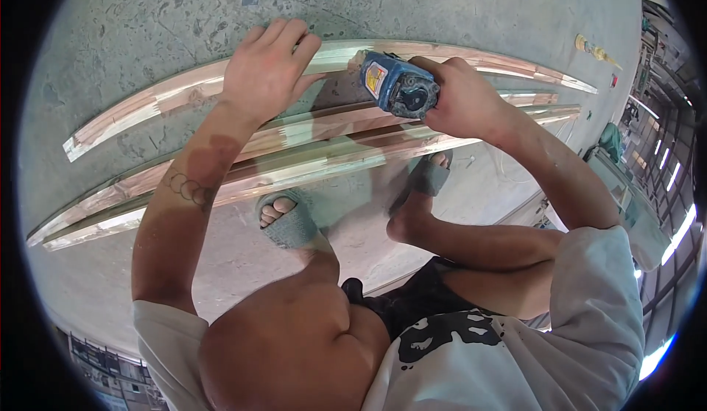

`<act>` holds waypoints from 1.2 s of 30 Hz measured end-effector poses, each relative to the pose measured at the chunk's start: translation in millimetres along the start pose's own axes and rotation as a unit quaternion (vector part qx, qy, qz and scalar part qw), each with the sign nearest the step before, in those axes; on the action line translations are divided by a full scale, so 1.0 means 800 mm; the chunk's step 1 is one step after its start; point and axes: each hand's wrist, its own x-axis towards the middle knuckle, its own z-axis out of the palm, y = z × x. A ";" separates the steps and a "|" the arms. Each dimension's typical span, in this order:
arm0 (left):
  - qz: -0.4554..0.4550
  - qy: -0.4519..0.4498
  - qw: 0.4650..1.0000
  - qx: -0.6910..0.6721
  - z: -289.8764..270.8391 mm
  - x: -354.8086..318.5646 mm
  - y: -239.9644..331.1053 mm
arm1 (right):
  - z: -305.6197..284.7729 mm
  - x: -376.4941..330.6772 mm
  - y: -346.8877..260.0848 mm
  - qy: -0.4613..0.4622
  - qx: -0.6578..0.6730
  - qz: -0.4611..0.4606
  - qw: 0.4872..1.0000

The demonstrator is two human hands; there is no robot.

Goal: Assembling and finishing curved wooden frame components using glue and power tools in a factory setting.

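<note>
Left hand (pixel 266 68) is down flat, palm and spread fingers pressing on the far wooden strip (pixel 184 93), nothing gripped in it. Right hand (pixel 464 98) is wrapped tight around a blue power tool (pixel 396 83), fingers closed over its body, and the tool's head sits against that same strip just to the right of the left hand. The two hands are near each other but not touching, the tool between them.

That strip is long and pale, with reddish patches, running away to both sides of the hands across the concrete floor (pixel 147 20). Nearer the person, just below the hands, lie more long wooden strips (pixel 309 153) side by side. Below those, two feet in grey slippers (pixel 291 223) are planted on the floor, the left one under the left forearm, the right one beneath the right wrist.
</note>
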 end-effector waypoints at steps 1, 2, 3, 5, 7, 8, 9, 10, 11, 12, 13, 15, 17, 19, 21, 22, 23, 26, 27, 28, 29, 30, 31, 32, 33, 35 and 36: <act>-0.001 -0.003 1.000 -0.001 0.000 -0.001 0.001 | -0.002 0.000 0.002 -0.023 0.003 0.006 1.000; 0.000 -0.006 1.000 0.000 0.000 -0.001 0.000 | -0.003 0.001 0.001 -0.023 0.001 0.006 1.000; 0.000 -0.005 1.000 0.000 0.001 -0.001 0.000 | -0.003 0.001 0.000 -0.018 -0.006 0.006 1.000; -0.006 -0.004 1.000 0.001 0.000 -0.001 0.000 | -0.002 0.000 0.001 -0.013 -0.014 0.004 1.000; -0.004 -0.001 1.000 0.004 -0.001 0.000 0.000 | 0.000 0.000 0.003 0.024 -0.013 -0.023 0.999; -0.001 0.001 1.000 0.002 0.000 0.000 0.002 | -0.002 -0.001 0.003 0.022 -0.013 -0.020 0.999; 0.000 0.000 1.000 -0.001 0.000 0.000 0.003 | -0.008 0.001 0.000 0.017 -0.015 -0.024 0.999; -0.005 -0.001 1.000 -0.009 -0.002 -0.002 0.002 | -0.011 0.001 -0.002 0.012 -0.018 -0.027 0.999; -0.006 0.003 1.000 -0.020 -0.001 0.000 0.000 | -0.010 -0.002 0.000 0.012 -0.022 -0.018 1.000; -0.016 -0.008 1.000 -0.016 -0.002 0.000 -0.001 | -0.011 -0.002 0.009 0.012 -0.028 -0.026 0.999; -0.026 -0.018 0.999 -0.013 -0.008 -0.012 -0.006 | -0.011 -0.004 0.022 0.011 -0.033 -0.034 0.999; -0.040 -0.042 0.998 0.022 -0.030 -0.055 -0.043 | -0.009 -0.019 0.074 0.003 -0.045 -0.017 0.999; -0.052 -0.069 0.995 0.048 -0.077 -0.112 -0.096 | -0.012 -0.055 0.125 0.025 -0.042 -0.067 0.997; -0.069 -0.039 0.996 0.041 -0.122 -0.110 -0.077 | -0.027 -0.091 0.151 0.031 -0.049 -0.060 0.997; -0.087 -0.007 0.996 0.033 -0.117 -0.090 -0.056 | -0.024 -0.106 0.167 0.069 -0.004 -0.043 0.997; -0.052 -0.005 0.998 0.029 -0.088 -0.076 -0.033 | -0.017 -0.101 0.169 0.061 -0.006 -0.023 0.998; -0.016 -0.001 0.999 0.028 -0.067 -0.060 -0.013 | -0.013 -0.093 0.166 0.063 -0.001 -0.021 0.998; -0.015 0.006 1.000 -0.018 -0.017 -0.002 0.022 | 0.002 -0.058 0.161 0.088 -0.020 -0.074 0.993; -0.012 0.011 1.000 -0.025 -0.008 0.016 0.030 | 0.003 -0.053 0.154 0.081 -0.019 -0.078 0.993; -0.017 0.012 0.999 -0.026 0.000 0.032 0.038 | -0.001 -0.048 0.147 0.076 -0.040 -0.077 0.993; 0.008 0.003 0.999 -0.031 0.010 0.046 0.046 | -0.006 -0.044 0.142 0.071 -0.062 -0.074 0.993; 0.035 -0.005 0.999 -0.037 0.019 0.057 0.050 | -0.011 -0.044 0.135 0.054 -0.068 -0.058 0.995; 0.032 -0.003 0.999 -0.040 0.030 0.065 0.051 | -0.012 -0.041 0.133 0.051 -0.071 -0.058 0.995; 0.038 -0.006 0.998 -0.046 0.041 0.073 0.055 | -0.013 -0.040 0.134 0.033 -0.048 -0.051 0.997; 0.044 -0.010 0.998 -0.050 0.048 0.077 0.058 | -0.014 -0.039 0.133 0.017 -0.024 -0.045 0.999; 0.044 -0.018 0.998 -0.040 0.050 0.077 0.059 | -0.019 -0.039 0.129 0.017 -0.039 -0.046 0.998; 0.046 -0.028 0.998 -0.025 0.049 0.079 0.059 | -0.021 -0.037 0.127 0.021 -0.051 -0.050 0.997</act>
